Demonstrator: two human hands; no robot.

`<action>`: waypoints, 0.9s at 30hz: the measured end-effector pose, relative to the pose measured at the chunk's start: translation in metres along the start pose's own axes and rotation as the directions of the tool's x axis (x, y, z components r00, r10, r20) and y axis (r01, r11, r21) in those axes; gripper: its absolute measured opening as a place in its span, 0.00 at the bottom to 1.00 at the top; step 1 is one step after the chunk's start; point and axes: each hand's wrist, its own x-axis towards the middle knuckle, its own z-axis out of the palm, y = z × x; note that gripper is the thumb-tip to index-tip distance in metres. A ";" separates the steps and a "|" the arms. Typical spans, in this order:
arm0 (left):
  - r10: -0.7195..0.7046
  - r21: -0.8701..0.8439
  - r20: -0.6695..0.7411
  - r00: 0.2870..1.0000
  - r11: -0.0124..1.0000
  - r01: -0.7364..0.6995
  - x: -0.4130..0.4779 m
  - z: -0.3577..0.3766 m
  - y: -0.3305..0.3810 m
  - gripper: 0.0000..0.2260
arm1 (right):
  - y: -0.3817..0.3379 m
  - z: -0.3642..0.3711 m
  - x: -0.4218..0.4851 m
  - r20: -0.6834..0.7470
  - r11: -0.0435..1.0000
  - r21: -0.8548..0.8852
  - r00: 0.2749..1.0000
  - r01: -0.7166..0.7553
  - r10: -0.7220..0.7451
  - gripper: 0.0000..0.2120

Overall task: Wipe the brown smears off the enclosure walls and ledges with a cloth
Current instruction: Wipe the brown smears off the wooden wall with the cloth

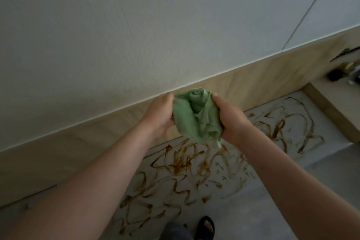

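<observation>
Cloth: A green cloth (194,117) was held in the air, bunched between the two hands a little to the right of the frame's centre. A loose corner hung toward 5 o'clock.
Left hand: The left hand (159,117) gripped the cloth's 9 o'clock side, thumb on top and fingers curled into the fabric. The fingertips were hidden behind it.
Right hand: The right hand (231,121) gripped the cloth's 3 o'clock side in the same way, fingers wrapped round the bundle and mostly out of sight.
Brown smears: Brown smears (185,169) looped and zigzagged over a pale flat surface (229,214). They spread from 7 o'clock of the cloth, through 6, round to 3 o'clock, well below the hands.
Wall: A pale wall (97,35) filled the frame from 9 to 1 o'clock, with a thin dark seam (311,6) slanting across it at 1 o'clock.
Tan band: A tan wood-grain band (78,142) ran diagonally under the wall from 8 to 2 o'clock, passing behind the hands.
Ledge: A raised tan-edged ledge (331,111) lay at 3 o'clock of the cloth, just beyond the smears.
Right edge: Dark blurred objects (344,54) sat at 2 o'clock, too unclear to identify.
Below: A foot in a black sandal (207,227) stood at 6 o'clock on the bottom edge, beside a grey trouser leg (175,232).
</observation>
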 end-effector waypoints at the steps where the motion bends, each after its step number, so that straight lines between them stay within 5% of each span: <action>1: -0.018 -0.031 -0.010 1.000 0.999 0.017 0.000 -0.007 0.006 0.11 | -0.007 -0.002 -0.003 -0.010 1.000 0.004 1.000 -0.008 0.008 0.22; 5: -0.087 0.007 0.139 0.986 0.996 0.087 0.001 -0.044 0.030 0.13 | -0.026 0.003 -0.015 0.004 0.996 -0.071 0.998 -0.055 0.056 0.23; 12: -0.068 0.140 0.408 0.910 0.990 0.011 -0.029 -0.040 0.056 0.22 | -0.045 0.056 -0.031 0.062 0.895 -0.429 0.992 0.122 -0.106 0.28; 17: 0.042 0.032 0.254 0.966 0.998 -0.052 -0.030 -0.043 0.058 0.13 | -0.049 0.065 -0.046 0.163 0.932 -0.283 0.969 0.228 -0.187 0.21; 19: 0.042 -0.080 0.190 0.981 0.996 -0.027 -0.033 -0.051 0.064 0.12 | -0.048 0.054 -0.054 0.234 0.810 -0.412 0.908 0.417 -0.349 0.13; 21: 0.023 -0.196 0.135 0.991 0.981 0.004 -0.037 -0.056 0.072 0.10 | -0.045 0.041 -0.061 0.416 0.608 -0.548 0.818 0.574 -0.397 0.15; 25: 0.015 -0.278 0.083 0.996 0.961 0.009 -0.051 -0.052 0.086 0.10 | -0.045 0.036 -0.064 0.605 0.256 -0.608 0.648 0.751 -0.464 0.23; 27: 0.007 -0.286 0.066 0.998 0.958 0.013 -0.060 -0.043 0.089 0.11 | -0.057 0.033 -0.067 0.609 0.193 -0.578 0.577 0.793 -0.544 0.18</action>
